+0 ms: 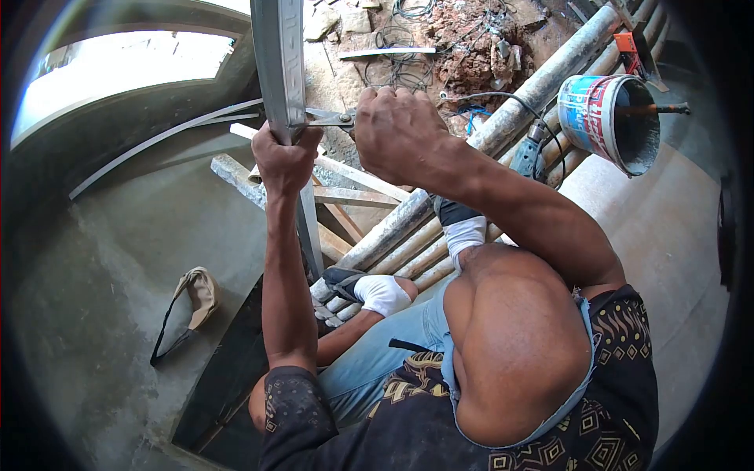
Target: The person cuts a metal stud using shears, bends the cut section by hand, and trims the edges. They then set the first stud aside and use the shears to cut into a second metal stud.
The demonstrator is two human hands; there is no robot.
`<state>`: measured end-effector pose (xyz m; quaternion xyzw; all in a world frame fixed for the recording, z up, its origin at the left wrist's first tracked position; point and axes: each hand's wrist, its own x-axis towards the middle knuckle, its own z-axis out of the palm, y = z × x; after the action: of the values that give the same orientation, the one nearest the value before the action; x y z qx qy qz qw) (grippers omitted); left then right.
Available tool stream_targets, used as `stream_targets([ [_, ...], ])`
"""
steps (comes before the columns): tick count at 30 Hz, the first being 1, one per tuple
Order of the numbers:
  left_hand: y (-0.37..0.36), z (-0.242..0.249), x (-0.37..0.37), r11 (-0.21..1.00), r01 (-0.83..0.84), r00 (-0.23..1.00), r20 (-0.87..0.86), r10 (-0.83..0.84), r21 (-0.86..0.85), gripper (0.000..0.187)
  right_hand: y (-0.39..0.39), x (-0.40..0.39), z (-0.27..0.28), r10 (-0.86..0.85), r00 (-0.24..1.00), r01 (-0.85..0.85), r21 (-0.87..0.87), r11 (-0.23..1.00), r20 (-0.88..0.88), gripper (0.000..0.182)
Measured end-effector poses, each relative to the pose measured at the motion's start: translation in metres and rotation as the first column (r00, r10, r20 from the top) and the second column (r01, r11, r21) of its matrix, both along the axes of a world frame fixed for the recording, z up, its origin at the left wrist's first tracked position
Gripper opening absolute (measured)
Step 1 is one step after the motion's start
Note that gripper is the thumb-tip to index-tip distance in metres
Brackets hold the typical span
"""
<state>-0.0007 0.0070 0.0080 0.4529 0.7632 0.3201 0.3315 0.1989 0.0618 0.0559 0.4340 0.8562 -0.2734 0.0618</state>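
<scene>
A long galvanized metal channel stands upright in front of me, running from the top edge down between my legs. My left hand is closed around it partway along. In my right hand is a pair of tin snips, its handles hidden inside my fist. The snips' jaws reach left to the channel's edge, just above my left hand. Whether the blades have bitten into the metal cannot be made out.
Several long pipes lie diagonally under my feet. A drill with a cable rests on them, near a paint bucket tipped toward me. Rubble and wire lie ahead. A beige cap-like item is on the floor at left.
</scene>
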Motion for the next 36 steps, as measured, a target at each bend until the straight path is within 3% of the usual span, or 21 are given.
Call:
stream_targets([
  [10,0.0,0.0,0.002,0.995,0.069,0.991,-0.118,-0.06,0.075,0.018,0.011,0.001,-0.021,-0.056,0.988,0.039,-0.115,0.993,-0.145,0.029],
  [14,0.001,0.001,0.004,1.0,0.016,0.997,-0.071,-0.014,0.024,0.023,0.008,0.002,-0.032,-0.045,0.977,0.026,-0.095,0.995,-0.21,0.025],
  [18,0.001,0.002,0.004,0.999,0.034,0.999,-0.036,-0.033,0.014,0.022,0.014,0.005,-0.019,-0.051,0.986,0.025,-0.165,0.986,-0.159,0.027],
  [24,0.002,0.004,0.002,0.999,0.035,0.999,0.013,-0.035,-0.008,0.021,0.011,0.007,-0.048,-0.002,0.969,0.008,0.024,1.0,-0.247,0.025],
  [26,-0.001,0.003,0.0,0.999,0.044,0.995,0.087,-0.042,-0.02,0.02,0.004,0.008,-0.053,0.031,0.956,0.05,0.269,0.962,-0.29,0.024],
  [28,-0.002,0.003,-0.01,0.99,0.112,0.987,0.124,-0.102,-0.081,0.025,0.006,0.008,-0.048,0.021,0.964,0.046,0.243,0.969,-0.267,0.024],
  [30,-0.003,0.008,-0.017,0.978,0.208,0.945,0.262,-0.195,-0.019,0.035,0.008,0.007,-0.044,0.013,0.968,0.045,0.223,0.974,-0.251,0.023],
  [31,-0.005,0.013,-0.022,0.964,0.265,0.916,0.313,-0.251,0.0,0.056,0.007,0.007,-0.043,0.013,0.965,0.05,0.231,0.972,-0.263,0.022],
  [32,0.001,0.015,-0.027,0.963,0.268,0.916,0.31,-0.254,-0.002,0.056,0.007,0.007,-0.043,0.009,0.962,0.059,0.237,0.97,-0.274,0.021],
  [34,0.024,0.016,-0.035,0.941,0.137,0.79,0.538,-0.292,0.31,0.065,0.008,0.008,-0.043,0.01,0.969,0.048,0.229,0.972,-0.246,0.02],
  [36,0.061,0.035,-0.048,0.933,0.295,0.871,0.345,-0.351,0.204,0.069,0.011,0.008,-0.039,0.036,0.975,0.013,0.221,0.975,-0.218,0.019],
])
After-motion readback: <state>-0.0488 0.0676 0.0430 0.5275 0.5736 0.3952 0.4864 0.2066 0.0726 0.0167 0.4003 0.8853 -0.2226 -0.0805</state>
